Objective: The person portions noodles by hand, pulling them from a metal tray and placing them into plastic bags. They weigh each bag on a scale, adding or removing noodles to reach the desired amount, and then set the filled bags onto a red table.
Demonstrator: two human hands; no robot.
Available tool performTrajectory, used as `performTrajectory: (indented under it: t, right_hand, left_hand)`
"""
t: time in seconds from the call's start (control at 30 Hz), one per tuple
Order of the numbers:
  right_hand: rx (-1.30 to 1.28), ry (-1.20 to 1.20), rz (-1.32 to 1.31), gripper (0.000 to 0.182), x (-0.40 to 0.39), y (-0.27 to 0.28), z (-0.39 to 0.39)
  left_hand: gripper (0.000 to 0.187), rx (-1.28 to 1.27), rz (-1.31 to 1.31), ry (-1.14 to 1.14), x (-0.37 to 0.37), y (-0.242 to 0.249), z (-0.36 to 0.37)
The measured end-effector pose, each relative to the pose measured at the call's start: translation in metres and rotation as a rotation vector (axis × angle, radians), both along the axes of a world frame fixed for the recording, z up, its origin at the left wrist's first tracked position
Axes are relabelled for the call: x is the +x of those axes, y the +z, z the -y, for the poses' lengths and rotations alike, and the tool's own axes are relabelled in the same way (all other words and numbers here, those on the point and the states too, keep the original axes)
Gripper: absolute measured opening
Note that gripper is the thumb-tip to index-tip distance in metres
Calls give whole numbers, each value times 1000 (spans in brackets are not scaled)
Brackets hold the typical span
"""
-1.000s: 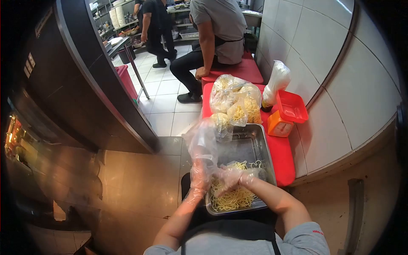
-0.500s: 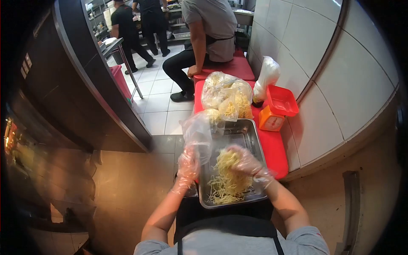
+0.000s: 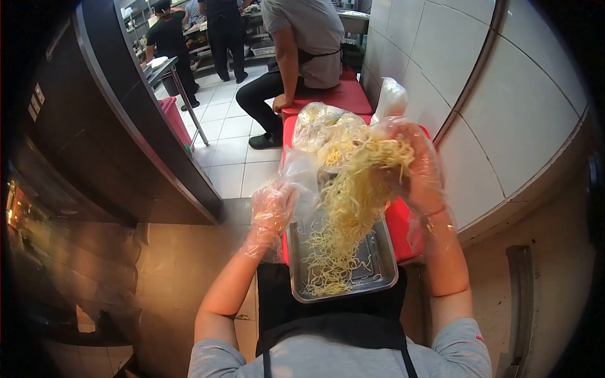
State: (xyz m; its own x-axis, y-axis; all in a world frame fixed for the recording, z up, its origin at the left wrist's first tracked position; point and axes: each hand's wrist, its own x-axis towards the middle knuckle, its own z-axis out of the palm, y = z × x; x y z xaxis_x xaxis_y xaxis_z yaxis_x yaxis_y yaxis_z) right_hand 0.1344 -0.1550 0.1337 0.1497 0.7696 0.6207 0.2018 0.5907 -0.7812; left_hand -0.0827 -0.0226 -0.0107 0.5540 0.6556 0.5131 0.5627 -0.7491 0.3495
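Observation:
Raised over the right side of the metal tray [image 3: 385, 272], my gloved right hand [image 3: 423, 169] is closed on a large clump of yellow noodles [image 3: 362, 189] that hangs down toward the tray. Loose noodles [image 3: 331, 268] lie on the tray's bottom, at the near and left part. My left hand [image 3: 272, 206], also in a clear plastic glove, is closed on a clear plastic bag [image 3: 301, 175] at the tray's left edge. Several bags of noodles [image 3: 321, 129] sit just beyond the tray, partly covered by the hanging clump.
A red bench [image 3: 401, 230] bears the tray and bags. A white plastic-wrapped bundle [image 3: 392, 99] stands by the tiled wall [image 3: 466, 82] on the right. One person [image 3: 305, 38] sits at the bench's far end; other people [image 3: 173, 41] stand at the back.
My right hand has lifted from the tray, up and to the right, with the noodle clump, and now covers the orange scale. My left hand has shifted slightly, keeping the plastic bag.

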Motion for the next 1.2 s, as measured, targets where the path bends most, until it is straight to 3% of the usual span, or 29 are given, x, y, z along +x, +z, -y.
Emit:
performTrajectory:
  t: [0.1, 0.13, 0.2, 0.37, 0.4, 0.47, 0.63, 0.7, 0.77, 0.8, 0.9, 1.0, 1.1, 1.17, 1.2]
  right_hand:
    - [20, -158, 31, 45, 9, 24, 4]
    - [-66, 3, -146, 46, 4, 30, 1]
    - [-36, 83, -100, 56, 13, 21, -3]
    - [27, -40, -198, 52, -3, 41, 3]
    - [-84, 82, -157, 56, 8, 36, 1]
    - [-16, 62, -153, 57, 4, 40, 1]
    - [38, -242, -108, 62, 4, 32, 0]
    - [-70, -70, -124, 55, 9, 18, -4]
    - [69, -4, -189, 45, 5, 6, -10]
    - [22, -151, -299, 41, -4, 6, -9]
    - [-86, -291, 354, 37, 24, -52, -20]
    - [-291, -86, -65, 37, 33, -121, -41]
    - [-485, -53, -131, 39, 30, -187, -47]
    - [-714, -137, 517, 57, 29, -209, -42]
    - [-683, -253, 726, 57, 17, -223, -34]
  left_hand:
    - [12, -23, 10, -7, -1, -1, 0]
    - [12, -19, -7, -9, -3, -4, 2]
    - [12, 13, -28, -10, -1, -4, 0]
    - [14, -32, 2, -26, 1, -6, 3]
    - [15, -5, 12, -26, 2, -5, 2]
    - [16, -14, 16, -48, 2, 2, 2]
    - [13, -13, 80, -59, 2, -13, -3]
    - [16, 37, 110, -74, 2, -15, -5]
    - [19, 13, 131, -91, 2, -17, -11]
    - [21, -4, 140, -97, 0, -19, -12]
    - [40, -87, 85, -92, -5, -25, -20]
    - [58, -133, 12, 95, 2, -29, -19]
    - [58, -59, -20, 62, 0, -24, -14]
    - [56, -140, -88, 78, 4, -14, -10]
    - [54, -182, -123, 83, 6, -11, -9]
